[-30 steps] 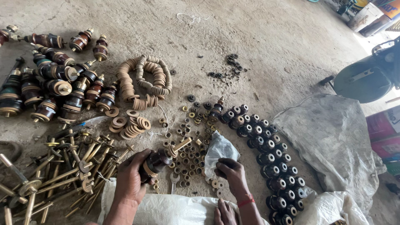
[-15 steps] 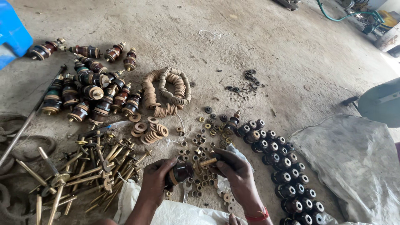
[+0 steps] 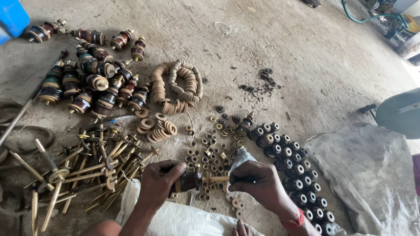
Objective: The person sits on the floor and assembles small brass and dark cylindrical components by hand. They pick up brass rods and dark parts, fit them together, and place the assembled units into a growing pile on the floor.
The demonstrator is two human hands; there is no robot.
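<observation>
A single head-worn camera looks steeply down and forward from just above the person, close enough that both hands fill the bottom centre of the frame. The concrete floor (image 3: pixel 271 39) runs away toward the top edge, where the view tilts outward to a green hose (image 3: pixel 372 18) at the upper right and a blue container (image 3: pixel 13 17) at the upper left.

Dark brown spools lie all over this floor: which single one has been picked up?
The spool on a brass rod, gripped in the left hand; all others lie on the floor.
</observation>
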